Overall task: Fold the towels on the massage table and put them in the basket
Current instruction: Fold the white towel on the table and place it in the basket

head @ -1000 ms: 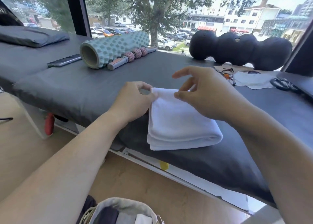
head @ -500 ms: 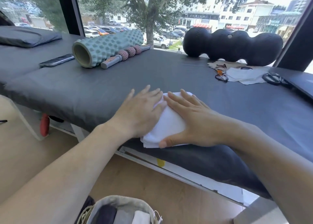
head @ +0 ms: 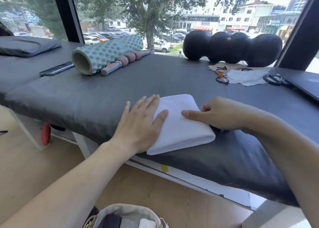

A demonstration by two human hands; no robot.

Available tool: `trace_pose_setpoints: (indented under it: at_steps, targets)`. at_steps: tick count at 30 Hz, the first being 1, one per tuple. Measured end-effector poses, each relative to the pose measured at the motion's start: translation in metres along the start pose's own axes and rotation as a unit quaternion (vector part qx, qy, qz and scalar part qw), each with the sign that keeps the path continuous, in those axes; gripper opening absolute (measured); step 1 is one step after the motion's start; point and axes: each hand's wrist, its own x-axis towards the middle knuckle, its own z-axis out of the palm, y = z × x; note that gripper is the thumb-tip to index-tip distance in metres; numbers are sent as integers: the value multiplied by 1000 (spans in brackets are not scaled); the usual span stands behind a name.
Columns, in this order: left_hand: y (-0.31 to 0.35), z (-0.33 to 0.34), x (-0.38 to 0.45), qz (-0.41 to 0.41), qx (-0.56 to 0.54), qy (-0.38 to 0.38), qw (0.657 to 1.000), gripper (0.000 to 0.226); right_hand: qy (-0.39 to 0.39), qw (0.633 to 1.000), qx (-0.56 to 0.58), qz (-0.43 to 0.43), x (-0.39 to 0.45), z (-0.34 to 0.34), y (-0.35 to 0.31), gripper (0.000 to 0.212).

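- Towel first: a white, folded terry towel (head: 179, 124) lies flat on the dark grey padded massage table (head: 103, 96), near the table's front edge; it sits directly between the two hands.
- Left hand (head: 139, 122) rests palm down with fingers spread and extended; its thumb and the thumb side of the palm lie on the towel's left edge, while the other fingers lie on the table cover beside it; it grips nothing.
- Right hand (head: 215, 114) is at the towel's right edge, fingers curled together; the thumb lies along the top of the towel, pointing toward the left hand; the fingers tuck in at the towel's side; whether they pinch the cloth cannot be told.
- Beyond the left hand, well apart, lie a pale green knobbed foam roller (head: 107, 53), a grey stick with pink spiked balls (head: 126, 60) touching the roller's side, and a dark phone (head: 57, 68) to the roller's left.
- Beyond the right hand sit a black lobed foam cushion (head: 233, 46) by the window, a pair of dark-rimmed glasses (head: 221, 74), a pale cloth (head: 246, 76) and black scissors (head: 274, 78).
- Below both forearms, at the bottom of the view on the wooden floor, stands a grey fabric-lined basket (head: 124, 210); folded dark, grey and white cloths show inside it.
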Motion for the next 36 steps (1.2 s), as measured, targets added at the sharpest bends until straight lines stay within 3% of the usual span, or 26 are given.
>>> trace_pose_setpoints:
  at_steps: [2, 6, 9, 11, 13, 16, 20, 23, 26, 31, 33, 36]
  targets:
    - [1, -4, 1, -1, -10, -1, 1000, 81, -14, 999, 45, -22, -5, -1, -5, 84]
    - [5, -24, 4, -20, -52, 2, 998, 101, -1, 981, 179, -81, -8, -10, -7, 53]
    - [8, -50, 7, -53, -193, 18, 979, 105, 3, 949, 272, -159, -15, -22, -9, 35]
    - [9, -65, 7, -46, -358, 6, 933, 90, -19, 919, 329, -215, -21, -31, -9, 33]
    - [11, -74, 4, -31, -503, -43, 863, 55, -45, 889, 380, -252, -25, -36, -10, 36]
    - [23, -73, -1, -62, -606, -88, 788, 26, -33, 855, 450, -255, -20, -36, -6, 41]
    - [37, -58, 2, -117, -678, -25, 725, 35, -3, 836, 521, -171, -10, -29, 3, 61]
    - [38, -51, 6, -148, -698, -1, 700, 35, -58, 870, 465, -152, -9, -19, 7, 57]
    - [37, -47, 8, -154, -696, 12, 701, 31, -41, 876, 463, -130, -7, -11, 8, 43]
    - [34, -41, 11, -134, -670, 19, 730, 30, -47, 874, 468, -119, -2, -11, 15, 40]
    - [26, -40, 12, -121, -635, -19, 763, 40, -65, 874, 467, -119, 0, -11, 19, 38]
    - [14, -45, 8, -74, -578, -137, 801, 52, -93, 874, 462, -117, 2, -11, 27, 36]
